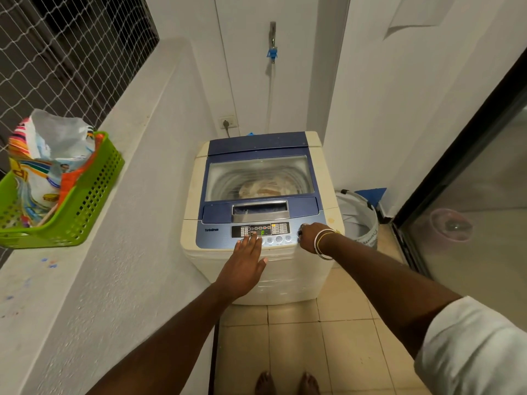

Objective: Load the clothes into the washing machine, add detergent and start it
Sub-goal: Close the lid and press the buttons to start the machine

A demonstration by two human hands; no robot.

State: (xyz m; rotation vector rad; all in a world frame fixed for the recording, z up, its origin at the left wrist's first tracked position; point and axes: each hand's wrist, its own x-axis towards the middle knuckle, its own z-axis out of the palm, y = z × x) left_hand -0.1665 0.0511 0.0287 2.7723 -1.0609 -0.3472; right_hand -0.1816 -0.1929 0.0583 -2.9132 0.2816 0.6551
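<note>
A top-loading washing machine (194, 195) stands against the far wall, cream with a blue lid that is down. Through the lid window I see pale clothes (268, 188) in the drum. The control panel (261, 230) is lit with a green display. My left hand (245, 265) lies flat and open, fingertips on the buttons below the display. My right hand (309, 235) is curled at the right end of the panel, a fingertip on a button there. A detergent bag (54, 155) sits in a green basket (85, 206) on the left ledge.
A white laundry basket (360, 220) stands on the floor right of the machine. A glass sliding door (470, 195) runs along the right. A tap with a hose (273, 47) and a wall socket (228, 122) are behind the machine. My bare feet (286, 383) are on the tiled floor.
</note>
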